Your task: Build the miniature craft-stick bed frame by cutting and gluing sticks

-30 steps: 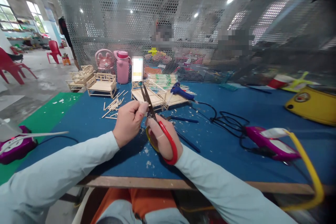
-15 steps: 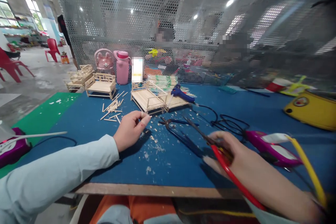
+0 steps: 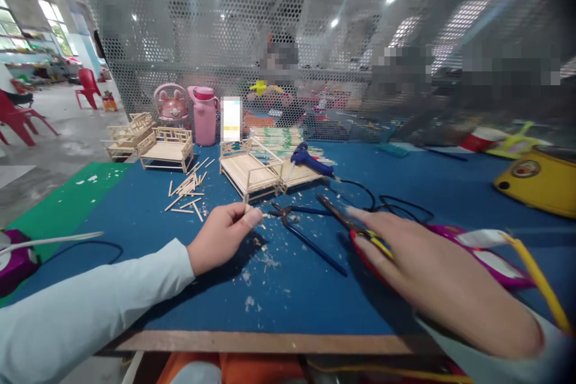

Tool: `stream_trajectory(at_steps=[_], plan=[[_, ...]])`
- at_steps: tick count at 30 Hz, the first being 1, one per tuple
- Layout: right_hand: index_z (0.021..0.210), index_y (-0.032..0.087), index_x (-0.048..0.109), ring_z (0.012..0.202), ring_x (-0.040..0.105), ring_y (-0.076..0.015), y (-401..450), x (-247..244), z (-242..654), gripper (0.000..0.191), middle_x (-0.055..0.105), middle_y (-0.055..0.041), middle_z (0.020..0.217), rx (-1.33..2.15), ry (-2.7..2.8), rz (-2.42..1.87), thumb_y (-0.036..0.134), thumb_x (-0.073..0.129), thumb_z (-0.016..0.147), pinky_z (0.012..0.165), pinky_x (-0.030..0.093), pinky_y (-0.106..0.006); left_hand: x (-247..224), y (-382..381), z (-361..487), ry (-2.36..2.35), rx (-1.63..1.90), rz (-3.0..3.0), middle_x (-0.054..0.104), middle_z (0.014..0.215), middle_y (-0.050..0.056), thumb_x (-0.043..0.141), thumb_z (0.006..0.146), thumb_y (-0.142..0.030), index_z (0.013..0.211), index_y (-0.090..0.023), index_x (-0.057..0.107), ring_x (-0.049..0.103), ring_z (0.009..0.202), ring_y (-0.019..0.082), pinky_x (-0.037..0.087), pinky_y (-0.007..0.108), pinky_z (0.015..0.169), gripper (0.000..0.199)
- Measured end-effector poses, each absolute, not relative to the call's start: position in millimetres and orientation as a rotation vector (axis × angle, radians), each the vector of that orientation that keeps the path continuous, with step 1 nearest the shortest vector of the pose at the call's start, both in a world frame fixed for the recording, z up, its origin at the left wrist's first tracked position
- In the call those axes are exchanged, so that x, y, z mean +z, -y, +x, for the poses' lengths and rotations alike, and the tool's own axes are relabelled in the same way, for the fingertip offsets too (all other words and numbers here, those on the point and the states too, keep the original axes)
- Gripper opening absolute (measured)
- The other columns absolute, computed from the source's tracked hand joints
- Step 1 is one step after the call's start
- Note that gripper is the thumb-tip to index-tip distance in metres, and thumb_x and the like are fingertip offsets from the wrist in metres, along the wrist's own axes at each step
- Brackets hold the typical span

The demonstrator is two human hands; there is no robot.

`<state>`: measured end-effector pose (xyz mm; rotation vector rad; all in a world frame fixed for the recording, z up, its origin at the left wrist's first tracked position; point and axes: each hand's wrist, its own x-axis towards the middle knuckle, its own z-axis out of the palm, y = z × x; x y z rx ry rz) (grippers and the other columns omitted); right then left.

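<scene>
My left hand (image 3: 222, 237) is closed in a pinch, with a short thin wooden stick (image 3: 246, 198) poking up between thumb and fingertips. In front of it stands a miniature wooden bed-like frame (image 3: 249, 174). My right hand (image 3: 418, 264), slightly blurred, has its thumb and straightened fingers around the handles of red-handled scissors (image 3: 353, 234); yellow shows inside the grip. The dark blades point away and left. Between my hands, blue-handled pliers (image 3: 310, 243) lie spread on the blue table mat (image 3: 288, 306), among wood chips and pale flakes.
Loose cut sticks (image 3: 186, 192) are scattered at left, before finished miniature wooden benches (image 3: 166, 150). Further back are a pink bottle (image 3: 204, 117), a blue glue gun (image 3: 308, 159) and bundled sticks (image 3: 276, 138). At right lie a purple power strip (image 3: 499, 267) and a yellow pouch (image 3: 540, 183). Perforated mesh stands behind.
My left hand has shifted slightly down, and a stick now shows upright in its pinch. The right hand has turned palm-down with straighter fingers, and the scissors have swung with it.
</scene>
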<state>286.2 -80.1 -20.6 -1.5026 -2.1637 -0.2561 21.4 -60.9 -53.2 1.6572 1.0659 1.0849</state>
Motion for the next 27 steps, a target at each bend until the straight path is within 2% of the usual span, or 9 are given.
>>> stream_trajectory(at_steps=[1, 3, 5, 7, 13, 17, 20, 24, 27], plan=[[0.11, 0.022, 0.069, 0.086, 0.068, -0.0295, 80.2, -12.5, 270.6, 0.036, 0.073, -0.0109, 0.101, -0.135, 2.237, -1.418, 0.038, 0.053, 0.082, 0.073, 0.053, -0.042, -52.2, 60.6, 24.1, -1.031, 1.082, 1.617, 0.036, 0.057, -0.005, 0.05, 0.084, -0.052, 0.06, -0.016, 0.048, 0.031, 0.057, 0.009, 0.028, 0.022, 0.054, 0.043], [0.112, 0.024, 0.068, 0.076, 0.068, -0.0235, 72.6, -0.1, 238.1, 0.034, 0.075, -0.0061, 0.09, 0.141, 2.284, -1.278, 0.039, 0.056, 0.083, 0.072, 0.053, -0.038, -50.5, 58.3, 29.2, -0.951, 1.078, 1.531, 0.038, 0.057, -0.005, 0.052, 0.081, -0.057, 0.062, -0.016, 0.049, 0.03, 0.054, 0.008, 0.027, 0.022, 0.051, 0.045], [0.099, 0.025, 0.072, 0.071, 0.068, -0.0189, 56.7, 5.4, 211.2, 0.023, 0.075, -0.002, 0.084, 0.372, 2.295, -1.135, 0.032, 0.057, 0.082, 0.067, 0.052, -0.032, -49.0, 53.5, 31.7, -0.901, 1.097, 1.43, 0.038, 0.055, -0.006, 0.052, 0.081, -0.06, 0.063, -0.016, 0.049, 0.028, 0.05, 0.007, 0.024, 0.022, 0.048, 0.046], [0.088, 0.023, 0.073, 0.07, 0.066, -0.0164, 39.8, 4.8, 194.7, 0.017, 0.074, -0.0008, 0.08, 0.458, 2.283, -1.001, 0.029, 0.058, 0.082, 0.067, 0.05, -0.029, -47.5, 47.6, 30.3, -0.9, 1.153, 1.379, 0.037, 0.054, -0.006, 0.052, 0.081, -0.059, 0.065, -0.017, 0.048, 0.027, 0.048, 0.007, 0.023, 0.021, 0.046, 0.046], [0.079, 0.021, 0.071, 0.067, 0.064, -0.0149, 22.6, -15.3, 189.4, 0.016, 0.073, -0.0015, 0.076, 0.587, 2.155, -0.891, 0.03, 0.058, 0.081, 0.068, 0.049, -0.028, -47.4, 39.5, 17.6, -1.037, 1.177, 1.65, 0.042, 0.059, -0.004, 0.049, 0.086, -0.047, 0.062, -0.016, 0.049, 0.036, 0.057, 0.01, 0.031, 0.023, 0.054, 0.039], [0.071, 0.019, 0.065, 0.057, 0.06, -0.0132, 19.7, -31.3, 191.1, 0.023, 0.067, -0.0003, 0.064, 0.965, 1.787, -1.025, 0.04, 0.06, 0.079, 0.06, 0.05, -0.028, -53.8, 32.8, 12.7, -1.244, 1.262, 1.735, 0.053, 0.071, 0.0, 0.038, 0.092, -0.041, 0.086, -0.016, 0.058, 0.047, 0.065, 0.013, 0.038, 0.025, 0.062, 0.033], [0.071, 0.018, 0.061, 0.054, 0.058, -0.0111, 14.3, -37.7, 191.8, 0.03, 0.063, 0.0006, 0.062, 1.074, 1.598, -1.058, 0.048, 0.064, 0.075, 0.056, 0.049, -0.026, -59.3, 18.5, 10.7, -1.416, 1.261, 1.893, 0.057, 0.084, 0.003, 0.058, 0.083, -0.035, 0.108, -0.016, 0.055, 0.051, 0.072, 0.015, 0.04, 0.028, 0.067, 0.032], [0.073, 0.018, 0.061, 0.054, 0.054, -0.0108, 12.4, -39.8, 194.8, 0.027, 0.06, 0.0015, 0.059, 0.914, 1.683, -1.065, 0.044, 0.06, 0.078, 0.057, 0.046, -0.025, -64.2, 0.2, 11.6, -1.434, 1.164, 2.101, 0.056, 0.077, 0.003, 0.065, 0.079, -0.028, 0.075, -0.016, 0.06, 0.052, 0.073, 0.016, 0.04, 0.028, 0.069, 0.013], [0.073, 0.018, 0.063, 0.059, 0.054, -0.0115, 14.3, -41.4, 196.5, 0.021, 0.063, 0.0, 0.064, 0.81, 2.036, -1.018, 0.035, 0.055, 0.081, 0.061, 0.045, -0.025, -66.7, -4.9, 8.3, -1.422, 1.235, 2.035, 0.057, 0.072, 0.002, 0.061, 0.08, -0.024, 0.065, -0.016, 0.06, 0.052, 0.073, 0.015, 0.039, 0.027, 0.069, 0.017]])
